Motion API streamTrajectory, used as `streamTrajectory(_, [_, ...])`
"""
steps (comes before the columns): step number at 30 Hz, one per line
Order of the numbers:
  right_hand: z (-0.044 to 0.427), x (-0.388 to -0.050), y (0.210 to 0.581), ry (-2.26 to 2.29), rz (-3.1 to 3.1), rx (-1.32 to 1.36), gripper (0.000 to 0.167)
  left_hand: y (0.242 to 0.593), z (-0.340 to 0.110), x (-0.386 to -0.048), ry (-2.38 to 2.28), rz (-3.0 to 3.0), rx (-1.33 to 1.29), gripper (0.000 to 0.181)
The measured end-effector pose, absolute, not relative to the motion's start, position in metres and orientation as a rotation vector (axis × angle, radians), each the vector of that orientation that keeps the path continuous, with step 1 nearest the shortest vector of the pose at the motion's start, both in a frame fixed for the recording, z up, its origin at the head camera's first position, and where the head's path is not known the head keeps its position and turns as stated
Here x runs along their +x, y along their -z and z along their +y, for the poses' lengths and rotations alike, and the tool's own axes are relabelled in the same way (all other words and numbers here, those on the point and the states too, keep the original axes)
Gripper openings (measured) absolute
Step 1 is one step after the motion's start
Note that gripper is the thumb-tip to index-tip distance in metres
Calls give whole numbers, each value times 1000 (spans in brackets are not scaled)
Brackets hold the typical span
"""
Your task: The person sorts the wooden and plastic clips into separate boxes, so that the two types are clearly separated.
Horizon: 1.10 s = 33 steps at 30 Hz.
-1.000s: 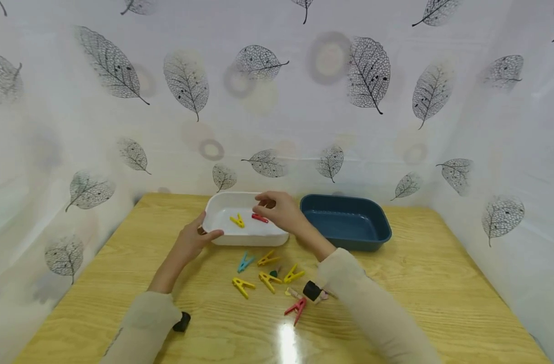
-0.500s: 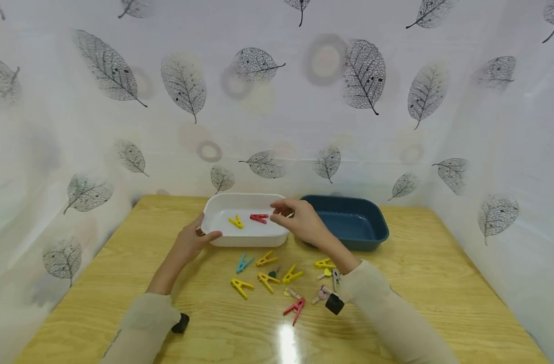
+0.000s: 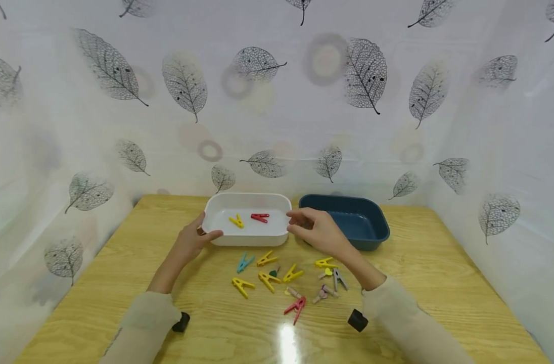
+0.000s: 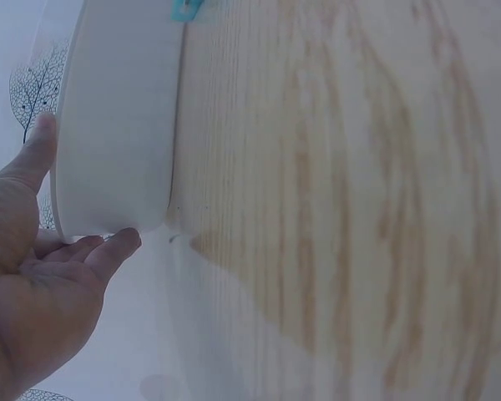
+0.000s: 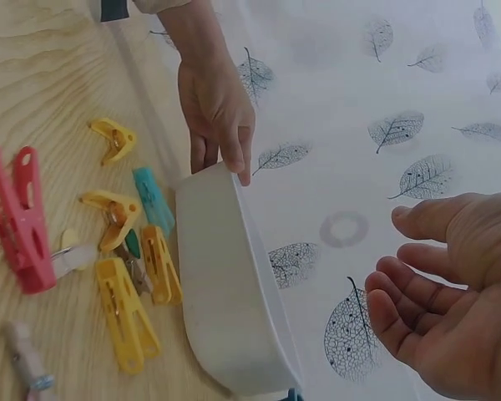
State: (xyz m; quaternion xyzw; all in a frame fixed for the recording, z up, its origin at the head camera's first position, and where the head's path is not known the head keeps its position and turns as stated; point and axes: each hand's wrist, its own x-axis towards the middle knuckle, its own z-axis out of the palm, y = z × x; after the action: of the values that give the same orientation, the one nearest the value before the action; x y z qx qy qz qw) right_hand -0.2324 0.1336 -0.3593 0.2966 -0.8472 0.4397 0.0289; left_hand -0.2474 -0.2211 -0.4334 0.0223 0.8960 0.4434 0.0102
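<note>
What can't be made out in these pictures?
Head view: near left part of the blue tub, mostly behind the right hand.
Left wrist view: rest of the teal clip, cut by the top edge.
Right wrist view: floor of the white tub, hidden by its side.

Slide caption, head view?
Left hand holds white tray containing yellow clip and red clip; right hand hovers beside it.

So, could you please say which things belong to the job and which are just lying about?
Likely the job's: white tub, held by left hand; red clip and yellow clip inside; loose clips.
Seemingly not: blue tub (unsure); patterned curtain.
</note>
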Motion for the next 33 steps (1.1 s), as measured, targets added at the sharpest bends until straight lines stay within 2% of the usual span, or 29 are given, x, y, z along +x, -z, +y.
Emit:
streamTrajectory(22, [213,-195,388,-1339,-2586,856,28,433,-221,-248,-1381,2787,62,94])
streamTrajectory(33, [244,-182,393,-1364,-2680,725,32,432,-220,-247,-1377,2779,64,96])
